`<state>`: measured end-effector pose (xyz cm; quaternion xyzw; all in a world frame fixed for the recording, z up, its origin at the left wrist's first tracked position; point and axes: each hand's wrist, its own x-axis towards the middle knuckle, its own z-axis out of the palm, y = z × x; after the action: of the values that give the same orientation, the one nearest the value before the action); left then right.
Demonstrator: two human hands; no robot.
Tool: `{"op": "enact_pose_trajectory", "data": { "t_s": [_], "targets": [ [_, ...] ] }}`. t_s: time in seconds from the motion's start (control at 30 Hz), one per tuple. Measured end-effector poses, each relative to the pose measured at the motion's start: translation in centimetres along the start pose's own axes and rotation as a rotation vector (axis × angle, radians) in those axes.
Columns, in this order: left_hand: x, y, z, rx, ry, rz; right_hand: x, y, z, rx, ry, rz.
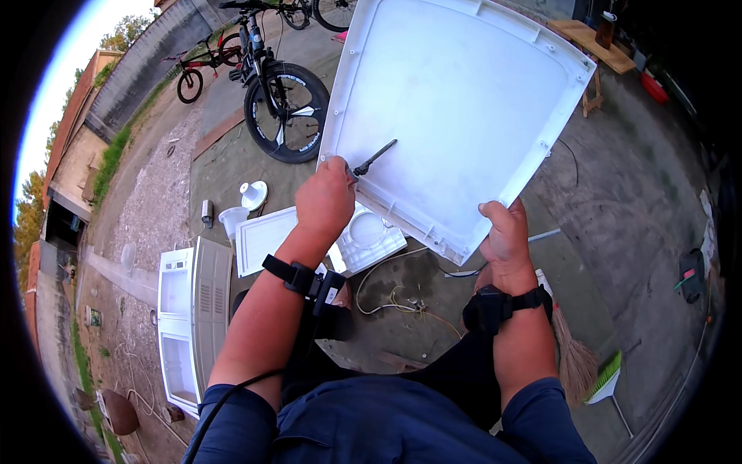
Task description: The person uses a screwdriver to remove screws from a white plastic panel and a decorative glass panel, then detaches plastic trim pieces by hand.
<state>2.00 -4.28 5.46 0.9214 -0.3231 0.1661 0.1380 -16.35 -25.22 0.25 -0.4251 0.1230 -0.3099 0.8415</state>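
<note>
A large white plastic panel [464, 100] with a raised, ribbed rim is lifted and tilted in front of me. My right hand [506, 232] grips its near right edge, thumb on the inner face. At the panel's near left corner my left hand [326, 197] is closed around the handle of a screwdriver [376, 157]. The dark shaft points up and to the right across the panel's inner face. Whether the left fingers also hold the panel's edge is hidden. Both wrists wear black straps with small devices.
White appliance parts [367, 240] lie on the ground below the panel, with loose wires [398, 301] nearby. A white appliance body [193, 321] stands at left. A bicycle [286, 112] is ahead, a wooden stand [591, 45] far right. A broom [572, 348] and green-bristled brush [607, 379] lie at right.
</note>
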Motion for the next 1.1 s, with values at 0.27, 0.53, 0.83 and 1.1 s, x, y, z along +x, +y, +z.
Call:
{"op": "enact_pose_trajectory", "data": {
  "t_s": [0.27,0.53,0.83,1.1],
  "targets": [
    [0.1,-0.8,-0.9,-0.024,-0.017,0.032,0.1,-0.1,0.1,-0.089,0.015,-0.042],
    [-2.1,-7.0,-3.4,0.007,-0.064,-0.143,-0.5,-1.3,0.9,-0.060,0.085,0.033],
    [-7.4,-15.5,-6.8,0.148,-0.197,-0.343,0.0,-0.6,0.5,-0.037,0.061,0.004],
    [-6.7,-11.3,-10.0,-0.526,-0.425,-0.597,0.0,-0.6,0.3,-0.013,0.071,-0.012]
  ]
}}
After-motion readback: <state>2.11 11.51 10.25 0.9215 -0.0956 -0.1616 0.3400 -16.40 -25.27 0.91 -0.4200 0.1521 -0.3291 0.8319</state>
